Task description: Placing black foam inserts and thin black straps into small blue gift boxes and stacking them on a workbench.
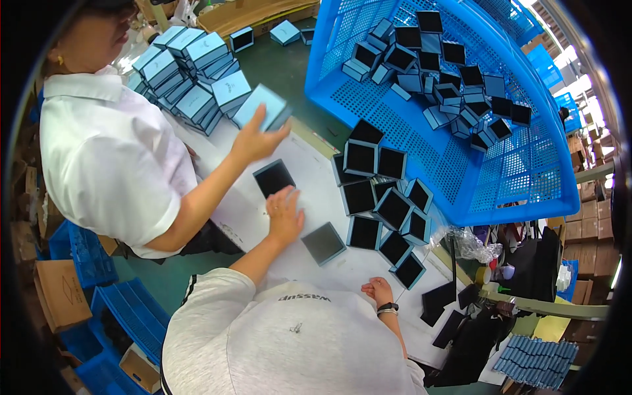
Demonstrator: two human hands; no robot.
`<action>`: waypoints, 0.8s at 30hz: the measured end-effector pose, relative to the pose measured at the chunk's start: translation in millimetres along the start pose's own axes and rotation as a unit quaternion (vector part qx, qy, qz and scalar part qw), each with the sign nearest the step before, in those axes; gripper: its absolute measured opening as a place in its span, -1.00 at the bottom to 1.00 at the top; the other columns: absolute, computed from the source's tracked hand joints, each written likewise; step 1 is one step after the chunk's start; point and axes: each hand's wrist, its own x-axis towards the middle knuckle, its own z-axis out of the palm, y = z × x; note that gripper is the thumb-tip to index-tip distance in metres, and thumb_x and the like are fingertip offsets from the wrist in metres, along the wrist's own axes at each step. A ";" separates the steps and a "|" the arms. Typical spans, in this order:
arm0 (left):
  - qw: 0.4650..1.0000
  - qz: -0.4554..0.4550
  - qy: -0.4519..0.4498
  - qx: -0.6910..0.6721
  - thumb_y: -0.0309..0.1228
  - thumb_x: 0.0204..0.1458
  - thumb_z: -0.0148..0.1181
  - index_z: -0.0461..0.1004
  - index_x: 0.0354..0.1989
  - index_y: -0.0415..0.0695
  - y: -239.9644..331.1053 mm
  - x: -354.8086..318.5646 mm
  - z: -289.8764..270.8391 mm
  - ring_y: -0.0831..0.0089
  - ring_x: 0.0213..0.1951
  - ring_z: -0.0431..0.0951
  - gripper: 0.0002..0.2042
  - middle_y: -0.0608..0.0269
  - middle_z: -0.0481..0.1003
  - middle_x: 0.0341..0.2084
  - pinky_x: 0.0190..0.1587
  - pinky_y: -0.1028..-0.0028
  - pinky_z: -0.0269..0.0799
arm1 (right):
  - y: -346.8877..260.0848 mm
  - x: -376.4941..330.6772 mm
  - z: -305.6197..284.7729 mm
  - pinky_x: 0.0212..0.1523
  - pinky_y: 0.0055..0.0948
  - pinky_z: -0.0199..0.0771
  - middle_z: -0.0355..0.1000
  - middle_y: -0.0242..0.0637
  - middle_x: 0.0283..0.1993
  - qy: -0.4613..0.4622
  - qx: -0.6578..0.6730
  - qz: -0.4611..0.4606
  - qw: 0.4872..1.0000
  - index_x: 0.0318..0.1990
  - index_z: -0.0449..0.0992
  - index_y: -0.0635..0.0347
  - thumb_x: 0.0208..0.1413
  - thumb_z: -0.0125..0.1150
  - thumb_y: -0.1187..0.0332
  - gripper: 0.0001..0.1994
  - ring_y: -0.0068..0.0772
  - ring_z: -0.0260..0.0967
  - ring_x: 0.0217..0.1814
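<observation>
My left hand (284, 216) is over the white table with its fingers apart. Its fingertips are at the near edge of a light-blue box piece with a black face (274, 178); whether they touch it I cannot tell. To the right of that hand lies a flat box piece with a grey face (324, 243). My right hand (378, 290) rests near the table's front edge with its fingers curled in, and nothing shows in them. Beyond it, several black-faced light-blue box pieces (394, 209) lie in a loose pile.
On the left, a co-worker in a white shirt (112, 158) holds a light-blue box (262, 108) over the table (230, 204). Stacked light-blue boxes (197, 99) stand behind. A tilted blue crate (526, 214) with more box pieces fills the far right. Clear plastic wrap (477, 250) lies below it.
</observation>
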 end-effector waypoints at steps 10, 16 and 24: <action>0.958 0.136 -0.246 -0.061 -0.19 -0.25 0.31 0.41 -0.09 -0.12 21.4 -75.0 12.3 0.07 0.15 0.19 -0.51 0.04 0.27 0.05 0.17 0.15 0.11 | 9.4 2.9 4.5 -0.37 -0.60 0.40 0.51 -0.22 -0.36 0.015 0.001 -0.047 0.999 -0.17 0.32 0.16 0.14 0.00 0.33 -0.84 -0.43 0.49 -0.35; 0.942 0.145 -0.302 0.032 -0.21 -0.24 0.27 0.40 -0.06 -0.14 7.0 -82.1 24.5 0.10 0.22 0.11 -0.49 0.08 0.27 0.09 0.26 0.09 -0.06 | 12.3 4.3 2.7 -0.39 -0.61 0.39 0.51 -0.23 -0.38 0.025 0.004 -0.045 0.999 -0.18 0.32 0.14 0.14 0.00 0.33 -0.85 -0.45 0.49 -0.39; 0.931 0.139 -0.339 -0.002 -0.03 -0.17 0.24 0.49 -0.15 -0.15 7.2 -76.2 11.5 0.06 0.23 0.08 -0.51 0.03 0.29 0.07 0.25 0.04 -0.12 | 15.8 4.2 2.5 -0.41 -0.61 0.39 0.51 -0.22 -0.38 0.023 0.015 -0.052 0.998 -0.21 0.34 0.14 0.13 -0.01 0.35 -0.88 -0.44 0.49 -0.39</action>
